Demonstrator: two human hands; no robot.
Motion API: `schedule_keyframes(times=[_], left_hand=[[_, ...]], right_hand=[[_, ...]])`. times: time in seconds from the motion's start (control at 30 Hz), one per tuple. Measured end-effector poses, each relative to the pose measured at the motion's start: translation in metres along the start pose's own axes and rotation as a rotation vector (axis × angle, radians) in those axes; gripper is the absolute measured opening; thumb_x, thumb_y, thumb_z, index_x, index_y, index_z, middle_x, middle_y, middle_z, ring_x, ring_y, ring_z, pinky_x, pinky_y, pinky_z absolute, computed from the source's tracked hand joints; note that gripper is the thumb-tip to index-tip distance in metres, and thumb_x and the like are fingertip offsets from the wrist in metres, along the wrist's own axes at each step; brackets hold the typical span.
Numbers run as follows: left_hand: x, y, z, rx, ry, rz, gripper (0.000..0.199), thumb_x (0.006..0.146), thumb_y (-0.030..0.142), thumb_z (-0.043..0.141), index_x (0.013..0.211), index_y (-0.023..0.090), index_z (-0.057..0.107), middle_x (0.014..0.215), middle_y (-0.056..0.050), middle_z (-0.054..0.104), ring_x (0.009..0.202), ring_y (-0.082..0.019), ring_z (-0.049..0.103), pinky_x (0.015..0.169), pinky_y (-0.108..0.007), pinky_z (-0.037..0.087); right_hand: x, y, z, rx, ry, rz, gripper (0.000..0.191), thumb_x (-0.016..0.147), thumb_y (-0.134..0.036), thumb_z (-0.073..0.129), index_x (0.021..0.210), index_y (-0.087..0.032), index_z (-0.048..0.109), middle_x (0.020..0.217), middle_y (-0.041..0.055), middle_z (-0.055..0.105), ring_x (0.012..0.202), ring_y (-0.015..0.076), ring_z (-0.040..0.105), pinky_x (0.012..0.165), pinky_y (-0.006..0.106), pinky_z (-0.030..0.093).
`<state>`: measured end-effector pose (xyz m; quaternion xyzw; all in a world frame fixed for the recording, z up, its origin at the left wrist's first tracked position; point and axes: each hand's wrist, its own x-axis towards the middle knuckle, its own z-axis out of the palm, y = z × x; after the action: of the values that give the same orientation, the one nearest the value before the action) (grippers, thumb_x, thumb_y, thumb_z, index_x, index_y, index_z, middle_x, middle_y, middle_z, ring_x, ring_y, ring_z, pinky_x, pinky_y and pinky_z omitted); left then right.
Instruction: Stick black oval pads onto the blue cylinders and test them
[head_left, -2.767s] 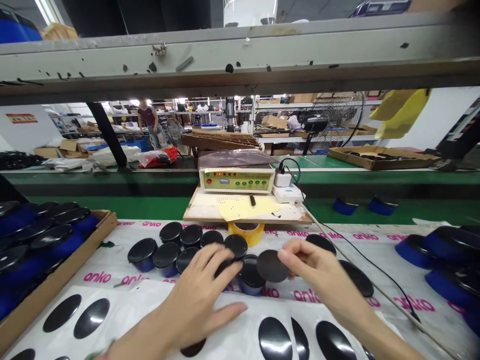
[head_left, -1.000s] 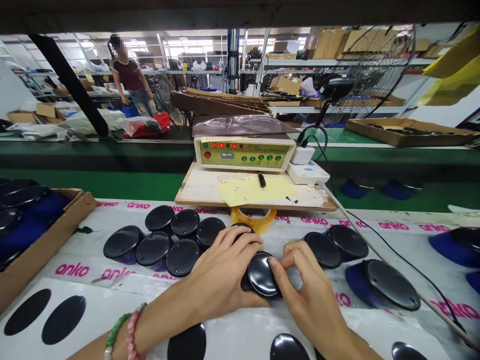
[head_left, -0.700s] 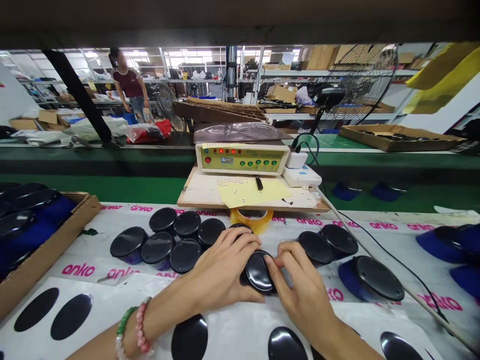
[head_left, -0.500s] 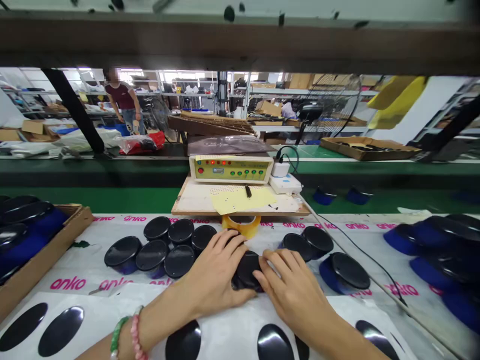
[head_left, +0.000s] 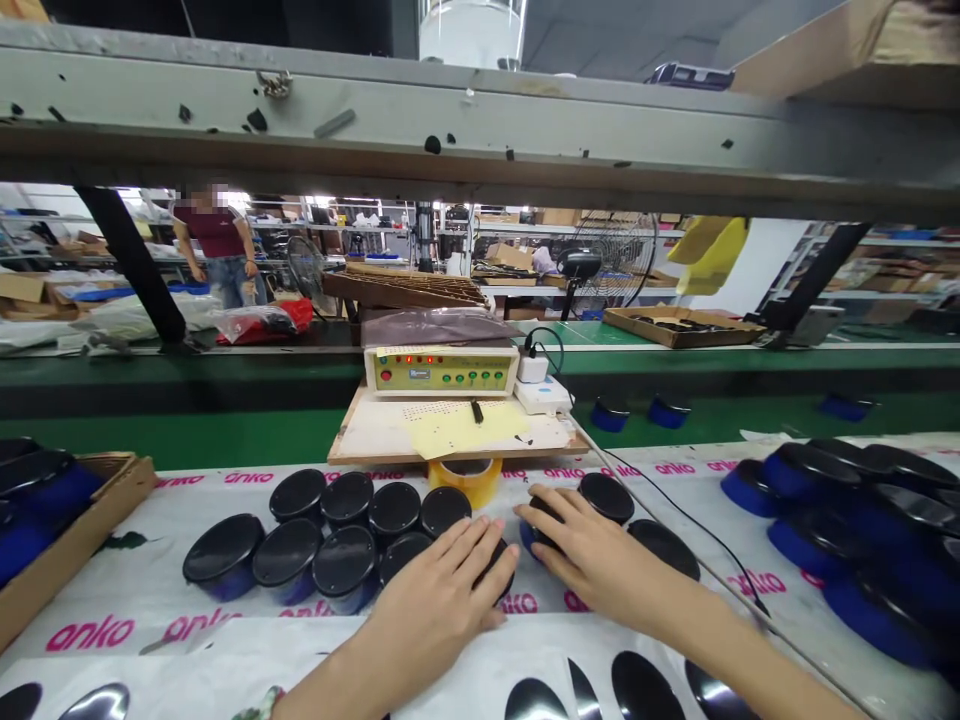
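My left hand (head_left: pixel 446 590) is curled over a black-topped blue cup (head_left: pixel 504 578), covering most of it, with its thumb at the near side. My right hand (head_left: pixel 589 545) grips another black-topped blue cup (head_left: pixel 534 528) just to the right, and its fingers hide much of the top. Left of my hands, several similar cups (head_left: pixel 345 565) stand close together in two rows. Beside my right hand are a cup (head_left: pixel 606 497) behind it and a cup (head_left: pixel 664 545) partly behind my wrist. Shiny black ovals (head_left: pixel 646 688) lie on a white sheet (head_left: pixel 450 690) nearest me.
A control box (head_left: pixel 442 372) with lit red lights sits on a wooden board (head_left: pixel 367 430), and a yellow tape roll (head_left: pixel 480 485) is below. A cable (head_left: pixel 694 512) crosses the right side. More blue pieces (head_left: pixel 825 545) crowd the right; a carton (head_left: pixel 82 520) stands left. A person (head_left: pixel 217 245) stands beyond.
The view has tilted up. Both hands were on one cup; now my left hand keeps a cup beside the left group, and my right hand has moved away onto another cup.
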<state>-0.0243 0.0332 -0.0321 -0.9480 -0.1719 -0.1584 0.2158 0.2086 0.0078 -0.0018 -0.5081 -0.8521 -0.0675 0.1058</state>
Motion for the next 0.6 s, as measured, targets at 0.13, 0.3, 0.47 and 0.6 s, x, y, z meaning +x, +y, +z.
schedule_keyframes(times=[0.13, 0.3, 0.47, 0.6], left_hand=[[0.001, -0.001, -0.002, 0.011, 0.017, 0.004, 0.046, 0.098, 0.042, 0.036, 0.132, 0.012, 0.047, 0.136, -0.012, 0.052, 0.124, -0.025, 0.050, 0.102, -0.037, 0.043], [0.001, 0.000, 0.002, -0.008, 0.084, -0.019, 0.050, 0.096, 0.042, 0.044, 0.129, 0.005, 0.048, 0.134, -0.013, 0.054, 0.123, -0.024, 0.051, 0.102, -0.035, 0.044], [-0.001, 0.000, 0.002, -0.100, 0.048, -0.040, 0.050, 0.093, 0.042, 0.050, 0.130, 0.008, 0.047, 0.134, -0.016, 0.053, 0.125, -0.025, 0.049, 0.104, -0.038, 0.043], [0.002, -0.003, -0.006, -0.152, 0.024, -0.020, 0.044, 0.094, 0.039, 0.049, 0.131, 0.016, 0.046, 0.131, -0.017, 0.056, 0.124, -0.025, 0.051, 0.104, -0.040, 0.043]], right_hand=[[0.007, -0.006, 0.009, 0.086, 0.026, 0.037, 0.023, 0.090, -0.015, 0.047, 0.110, -0.021, 0.057, 0.116, 0.0079, 0.056, 0.103, 0.0228, 0.053, 0.087, 0.038, 0.052], [0.011, -0.009, 0.024, 0.170, 0.092, 0.108, 0.020, 0.087, -0.010, 0.047, 0.102, -0.017, 0.059, 0.114, 0.0111, 0.058, 0.104, 0.0263, 0.050, 0.089, 0.046, 0.048], [0.013, -0.011, 0.024, 0.265, 0.155, 0.158, 0.019, 0.087, -0.010, 0.048, 0.098, -0.019, 0.061, 0.109, 0.0088, 0.061, 0.102, 0.0253, 0.054, 0.089, 0.047, 0.047], [0.031, -0.014, 0.023, 0.378, 0.200, 0.235, 0.022, 0.091, -0.020, 0.049, 0.112, -0.017, 0.055, 0.109, 0.0089, 0.063, 0.102, 0.0209, 0.058, 0.088, 0.037, 0.049]])
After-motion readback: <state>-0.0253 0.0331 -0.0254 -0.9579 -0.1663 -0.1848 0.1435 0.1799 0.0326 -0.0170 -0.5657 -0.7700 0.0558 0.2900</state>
